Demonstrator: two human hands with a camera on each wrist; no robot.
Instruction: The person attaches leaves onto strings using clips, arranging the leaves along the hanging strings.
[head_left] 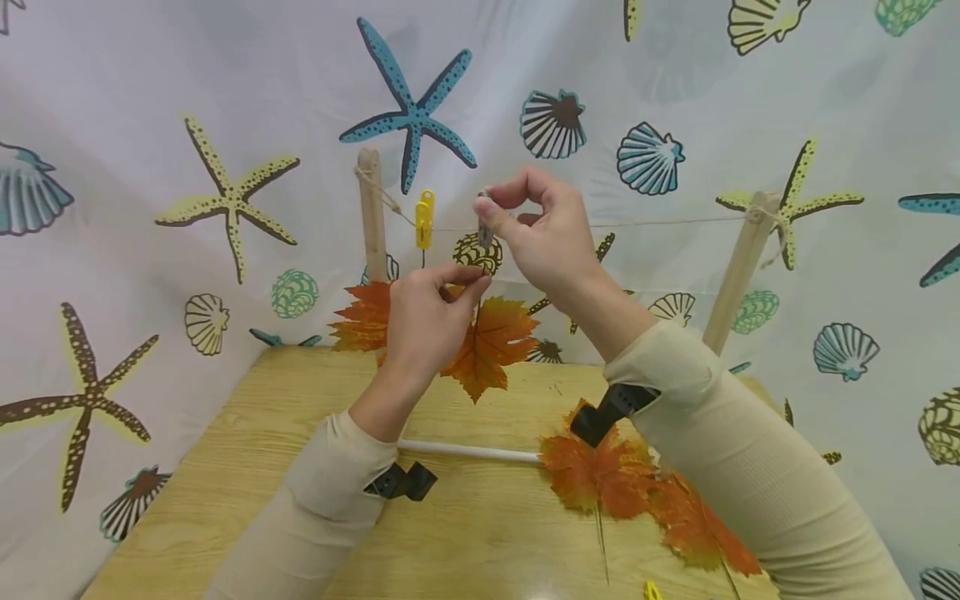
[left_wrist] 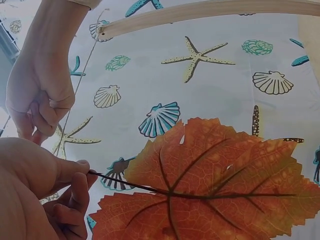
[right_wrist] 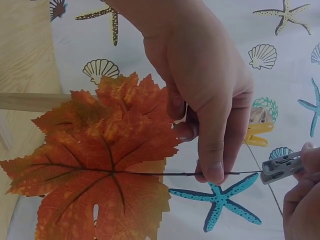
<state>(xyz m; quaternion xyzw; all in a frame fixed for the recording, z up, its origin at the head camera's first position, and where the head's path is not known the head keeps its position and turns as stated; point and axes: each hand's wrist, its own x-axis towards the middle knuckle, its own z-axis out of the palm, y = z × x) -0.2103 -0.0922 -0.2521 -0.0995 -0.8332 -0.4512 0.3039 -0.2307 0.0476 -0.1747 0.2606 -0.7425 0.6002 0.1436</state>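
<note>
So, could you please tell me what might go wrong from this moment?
The stem that the left hand pinches is thin, so it may slip or miss the grey clothespin in the right hand. A downward pull on the string could shift the yellow clothespin clipped there. The held maple leaf is near the neighbouring maple leaf, so their edges might catch.
</note>
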